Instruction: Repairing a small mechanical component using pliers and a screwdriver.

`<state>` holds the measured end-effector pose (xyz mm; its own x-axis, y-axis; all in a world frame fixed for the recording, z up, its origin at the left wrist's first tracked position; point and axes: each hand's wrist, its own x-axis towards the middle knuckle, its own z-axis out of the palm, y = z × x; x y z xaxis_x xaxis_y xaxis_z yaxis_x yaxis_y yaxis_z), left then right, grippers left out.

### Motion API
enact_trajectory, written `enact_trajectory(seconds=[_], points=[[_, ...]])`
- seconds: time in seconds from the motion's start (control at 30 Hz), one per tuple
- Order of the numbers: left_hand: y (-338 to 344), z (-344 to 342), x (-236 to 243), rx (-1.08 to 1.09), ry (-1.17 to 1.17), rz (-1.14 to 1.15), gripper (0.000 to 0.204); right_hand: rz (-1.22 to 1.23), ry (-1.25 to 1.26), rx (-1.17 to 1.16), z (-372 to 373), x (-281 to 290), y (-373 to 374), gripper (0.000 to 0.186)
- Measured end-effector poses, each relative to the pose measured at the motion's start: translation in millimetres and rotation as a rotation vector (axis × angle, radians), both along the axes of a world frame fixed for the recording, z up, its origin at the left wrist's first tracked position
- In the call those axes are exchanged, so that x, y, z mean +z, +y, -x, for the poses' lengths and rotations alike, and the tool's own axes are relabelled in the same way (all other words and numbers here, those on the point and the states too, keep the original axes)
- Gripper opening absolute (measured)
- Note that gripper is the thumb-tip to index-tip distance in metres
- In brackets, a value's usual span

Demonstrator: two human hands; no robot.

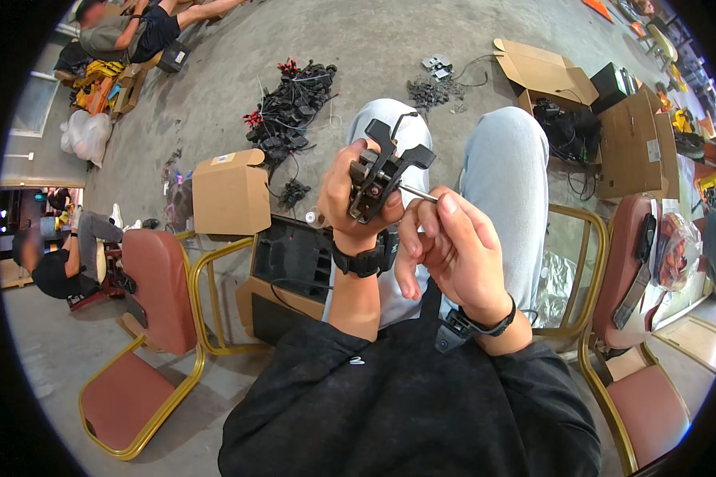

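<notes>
Head camera, and from where I stand the grey concrete floor [422, 48] spreads widest, with a red-brown left chair [157, 294] and a matching right chair [648, 405] flanking the seated person [406, 397]. Past the knees [513, 135], a cardboard box [632, 147] stands far right and a heap of black parts [298, 99] lies far left. Over the left knee [379, 108], the left hand [340, 191] is wrapped round a black mechanism [370, 191], gripping it from its left. That mechanism looks compact and dark, with two flat, paddle-like arms splaying at its far end and some bare metal about its body. The right hand [463, 250] sits just right and nearer, thumb and fingers pinching a thin silvery rod [418, 193]. The rod's long axis runs from that pinch leftward and slightly away, to the mechanism's right side; whether its tip is seated inside, I can't tell.
</notes>
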<state>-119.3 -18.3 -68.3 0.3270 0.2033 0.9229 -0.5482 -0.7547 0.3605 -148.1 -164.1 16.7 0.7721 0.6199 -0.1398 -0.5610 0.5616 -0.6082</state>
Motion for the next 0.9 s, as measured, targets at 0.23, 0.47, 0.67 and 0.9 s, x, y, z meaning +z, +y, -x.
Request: enact_trajectory(seconds=[0.23, 0.47, 0.67, 0.9], points=[[1, 1, -1, -0.071, -0.027, 0.022, 0.058, 0.310, -0.335, -0.099, 7, -9, 2, 0.035], [4, 3, -1, -0.045, -0.036, -0.018, 0.059, 0.796, -1.220, -0.453, -13, -23, -5, 0.012], [6, 5, -4, -0.044, -0.003, -0.023, 0.060, 0.831, -1.430, -0.472, -18, -22, -10, 0.013], [5, 1, -15, -0.036, -0.011, 0.207, 0.062, 0.496, -0.747, -0.134, 1, -10, -9, 0.040]])
